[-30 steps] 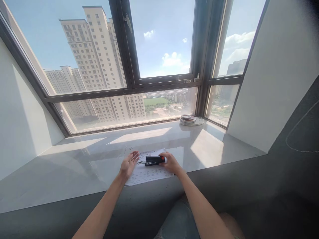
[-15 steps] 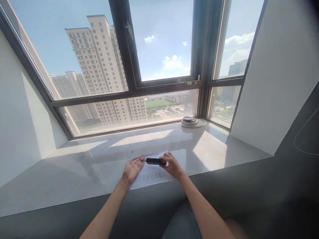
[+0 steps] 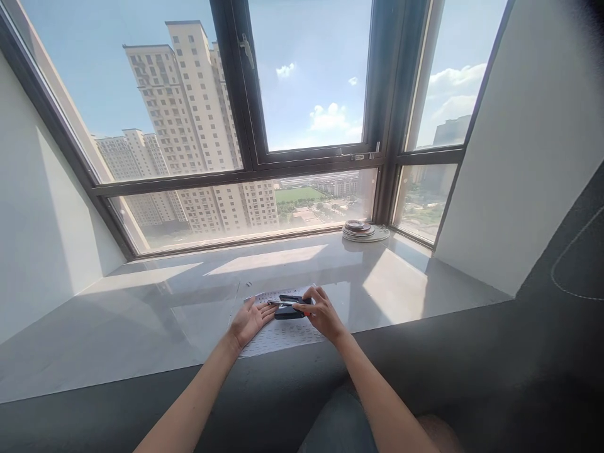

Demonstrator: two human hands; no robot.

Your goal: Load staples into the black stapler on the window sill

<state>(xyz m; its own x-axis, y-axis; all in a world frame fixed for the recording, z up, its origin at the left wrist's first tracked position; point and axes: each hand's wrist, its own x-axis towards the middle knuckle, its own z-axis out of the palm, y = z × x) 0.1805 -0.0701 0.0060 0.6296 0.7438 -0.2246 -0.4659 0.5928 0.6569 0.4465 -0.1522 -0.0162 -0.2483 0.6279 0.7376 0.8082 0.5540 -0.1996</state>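
Observation:
A black stapler (image 3: 289, 313) with a bit of red at its rear end is held over the sheets by my right hand (image 3: 325, 313). Its upper and lower parts stand apart, and a metal strip shows between them. My left hand (image 3: 249, 323) lies palm up with its fingers stretched out, their tips at the stapler's front end. Whether they touch it, I cannot tell. Beneath both hands are white paper sheets (image 3: 268, 341) covered in lines of writing. Two small metallic pieces (image 3: 248, 284), perhaps staple strips, lie just beyond the paper.
The sheets rest on a glossy grey window sill (image 3: 141, 327) with patches of sunlight. A stack of round plates or discs (image 3: 359, 231) stands in the far right corner by the dark window frame (image 3: 311, 162). White walls close off both sides.
The stapler has gone from closed to spread apart, exposing its metal strip. My right hand still holds it, and my left palm stays turned up. The view has shifted slightly.

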